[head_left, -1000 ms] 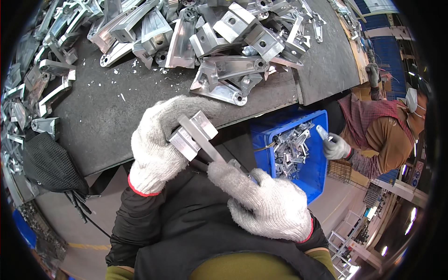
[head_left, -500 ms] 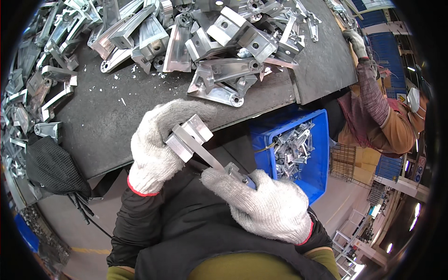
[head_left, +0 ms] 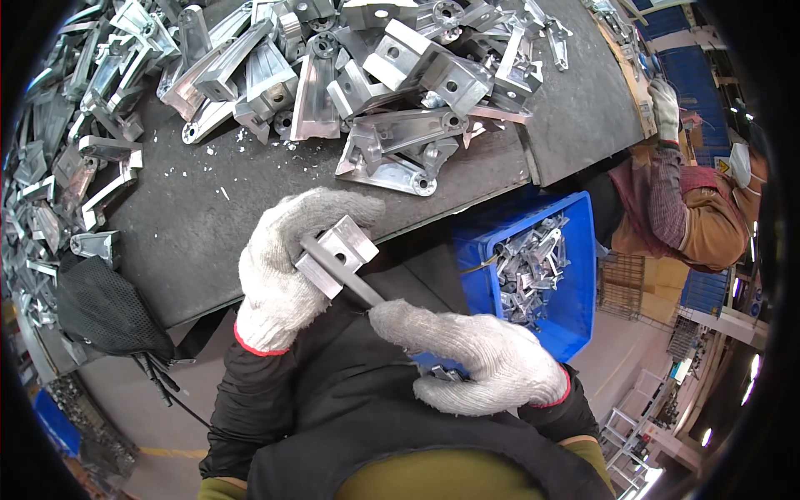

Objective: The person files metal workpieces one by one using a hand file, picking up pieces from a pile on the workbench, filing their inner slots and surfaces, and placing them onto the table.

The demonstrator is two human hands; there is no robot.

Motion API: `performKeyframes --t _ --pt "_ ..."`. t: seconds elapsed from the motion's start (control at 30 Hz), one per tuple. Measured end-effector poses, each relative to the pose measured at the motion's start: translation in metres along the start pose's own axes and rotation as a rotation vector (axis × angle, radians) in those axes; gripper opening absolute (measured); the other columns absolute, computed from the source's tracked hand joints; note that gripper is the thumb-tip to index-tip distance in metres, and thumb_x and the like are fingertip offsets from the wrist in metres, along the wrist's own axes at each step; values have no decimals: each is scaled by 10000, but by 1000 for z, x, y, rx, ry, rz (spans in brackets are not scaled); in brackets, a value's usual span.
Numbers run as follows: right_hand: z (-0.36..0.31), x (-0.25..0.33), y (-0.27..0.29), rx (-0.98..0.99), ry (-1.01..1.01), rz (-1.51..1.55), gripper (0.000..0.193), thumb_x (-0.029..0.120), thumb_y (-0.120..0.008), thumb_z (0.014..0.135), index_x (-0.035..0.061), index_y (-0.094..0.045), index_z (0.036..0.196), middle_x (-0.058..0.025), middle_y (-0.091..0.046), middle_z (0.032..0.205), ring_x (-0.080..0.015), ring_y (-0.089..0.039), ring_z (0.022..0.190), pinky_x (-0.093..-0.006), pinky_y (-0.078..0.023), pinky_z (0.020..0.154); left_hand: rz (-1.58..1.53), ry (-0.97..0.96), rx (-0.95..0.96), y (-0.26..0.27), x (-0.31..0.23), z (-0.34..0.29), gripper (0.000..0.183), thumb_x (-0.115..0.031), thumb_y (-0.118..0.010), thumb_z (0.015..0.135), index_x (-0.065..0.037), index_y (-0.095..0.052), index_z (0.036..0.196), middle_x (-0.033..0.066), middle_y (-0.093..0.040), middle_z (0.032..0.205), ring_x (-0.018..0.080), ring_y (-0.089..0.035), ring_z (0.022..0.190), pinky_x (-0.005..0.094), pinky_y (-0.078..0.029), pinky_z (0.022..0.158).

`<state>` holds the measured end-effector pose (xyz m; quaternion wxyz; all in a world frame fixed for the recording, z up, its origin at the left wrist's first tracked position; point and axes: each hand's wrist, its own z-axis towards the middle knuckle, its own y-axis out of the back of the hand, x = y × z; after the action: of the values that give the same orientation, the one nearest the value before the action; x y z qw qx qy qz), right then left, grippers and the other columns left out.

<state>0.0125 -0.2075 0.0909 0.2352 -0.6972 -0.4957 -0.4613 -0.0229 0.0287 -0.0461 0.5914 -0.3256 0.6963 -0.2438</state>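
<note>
In front of my body, my left hand (head_left: 279, 262), in a white knit glove, is closed around a silver metal bracket (head_left: 356, 244). A round hole shows in the bracket's upturned face. My right hand (head_left: 487, 354), gloved alike, grips a slim belt sander (head_left: 360, 285) with some blue on its body, mostly hidden by the fingers. The sander's narrow grey arm lies across the bracket, beside the block with the hole. Whether the belt is running, I cannot tell.
Silver brackets (head_left: 400, 133) lie heaped on the dark worktable (head_left: 200, 242), with metal chips around them. A blue bin (head_left: 583, 283) of small metal parts stands right, below the table edge. A black mesh pouch (head_left: 108, 304) sits left. Another person (head_left: 708, 212) works at far right.
My right hand has turned and shifted slightly, its index finger now stretched along the sander's arm. The bracket has tilted a little in my left hand. The other person's gloved hand has moved.
</note>
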Motion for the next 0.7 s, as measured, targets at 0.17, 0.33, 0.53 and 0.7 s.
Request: performKeyframes --t 0.17,0.33,0.53,0.7 --pt "-4 -7 -5 -19 51 208 699 89 -752 828 42 -519 1485 -163 -666 1327 -213 -700 1054 -317 -540 911 242 -77 10 2 4 0 527 -112 -723 922 69 -508 1369 219 -639 1308 328 -666 1184 468 -555 1022" --pt "-9 13 6 23 -144 -2 680 100 -772 811 56 -552 1453 -154 -709 1226 -215 -723 953 -335 -568 824 688 -230 18 -14 -4 6 550 -374 -567 1029 113 -597 1284 266 -680 1243 309 -698 1110 391 -588 940" --pt "-6 31 -19 -363 -245 -896 643 138 -742 802 306 -620 1411 -152 -718 1069 -315 -669 645 -427 -568 544 414 -146 -104 -30 -4 9 440 80 -743 767 19 -699 1201 132 -742 1141 219 -720 1033 312 -549 926" --pt "-1 34 -19 -312 -170 -1088 674 109 -547 935 383 -458 1544 -103 -705 1031 -244 -635 567 -388 -567 483 1047 -224 67 -36 -20 16 310 -105 -603 1006 79 -629 1254 188 -730 1139 269 -736 1016 356 -608 891"
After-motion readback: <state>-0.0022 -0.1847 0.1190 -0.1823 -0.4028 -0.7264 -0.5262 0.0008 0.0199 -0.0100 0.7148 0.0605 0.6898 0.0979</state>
